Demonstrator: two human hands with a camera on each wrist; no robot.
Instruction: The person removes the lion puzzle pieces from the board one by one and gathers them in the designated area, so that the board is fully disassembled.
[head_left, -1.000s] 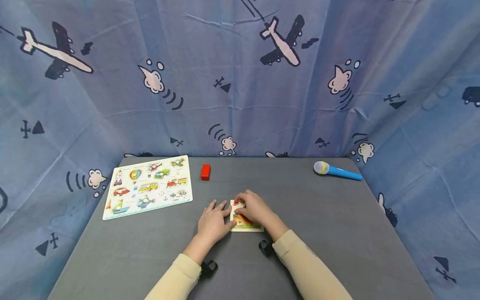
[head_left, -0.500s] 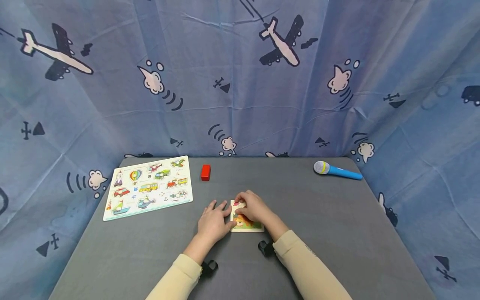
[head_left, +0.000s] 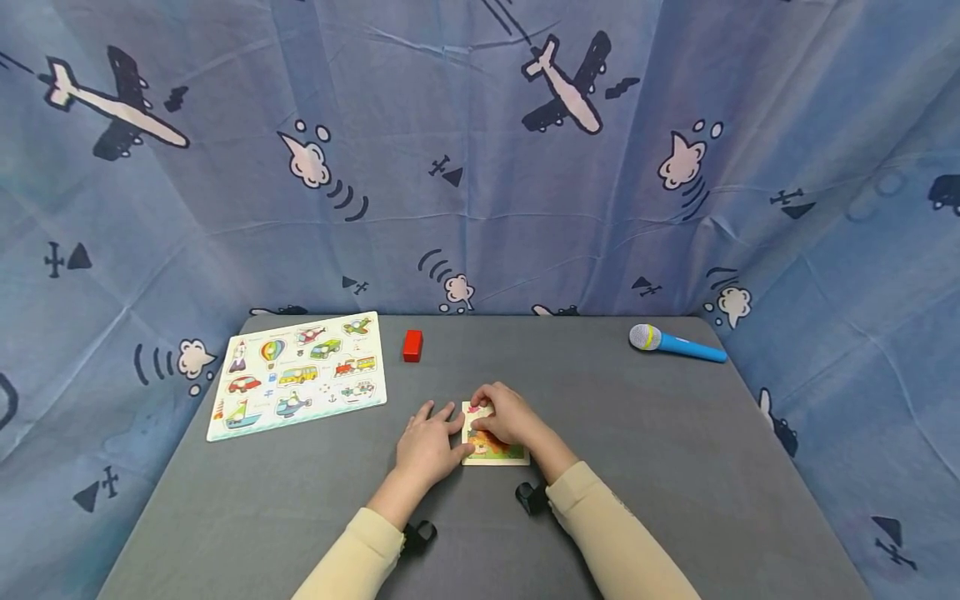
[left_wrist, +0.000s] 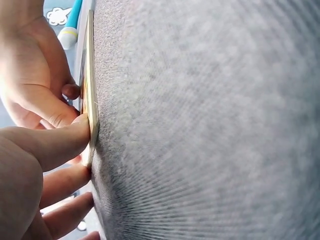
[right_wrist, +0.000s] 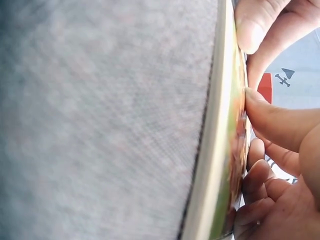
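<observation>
A small picture puzzle board (head_left: 498, 454) with a pale rim lies on the grey table in front of me. My left hand (head_left: 423, 450) is beside its left edge with fingers spread, and the thumb (left_wrist: 70, 137) presses on the rim. In the left wrist view its index finger touches the board's side. My right hand (head_left: 513, 417) is over the board's upper part. Its thumb (right_wrist: 260, 107) and curled fingers touch the picture face and seem to pinch a piece at the upper left, mostly hidden under them.
A larger vehicle picture board (head_left: 300, 379) lies at the far left. Near the back, a red block (head_left: 412, 346) stands right of it. A blue toy microphone (head_left: 686, 346) lies at the back right. Patterned blue cloth (head_left: 480, 208) hangs behind the table.
</observation>
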